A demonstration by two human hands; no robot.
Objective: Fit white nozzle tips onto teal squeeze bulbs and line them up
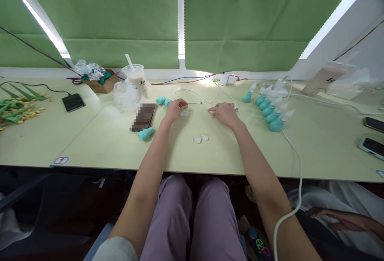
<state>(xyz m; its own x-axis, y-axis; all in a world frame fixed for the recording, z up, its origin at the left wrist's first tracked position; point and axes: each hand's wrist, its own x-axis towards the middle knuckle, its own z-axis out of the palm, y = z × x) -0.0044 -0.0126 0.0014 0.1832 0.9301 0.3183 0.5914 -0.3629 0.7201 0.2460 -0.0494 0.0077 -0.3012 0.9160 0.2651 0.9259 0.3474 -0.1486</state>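
Note:
My left hand (176,110) hovers low over the table with thumb and fingers curled together in a pinch. What sits in its fingertips is too small to make out. Just below them lies a small clear plastic piece (185,113). My right hand (225,113) rests palm down, its fingertips closed on a small white piece (212,112). Between the forearms lie white petal-shaped pieces (198,140). A turquoise bulb-shaped shell (146,134) rests beside my left forearm, and another turquoise shell (161,100) is behind it, near my left hand.
Several turquoise bulbs with white flame-shaped tips (276,124) stand in a row at the right. A phone (144,117), a drink cup (137,78) and a cardboard box (103,84) occupy the left. White cables (300,165) cross the table and my right arm. A person's hand (345,218) shows at lower right.

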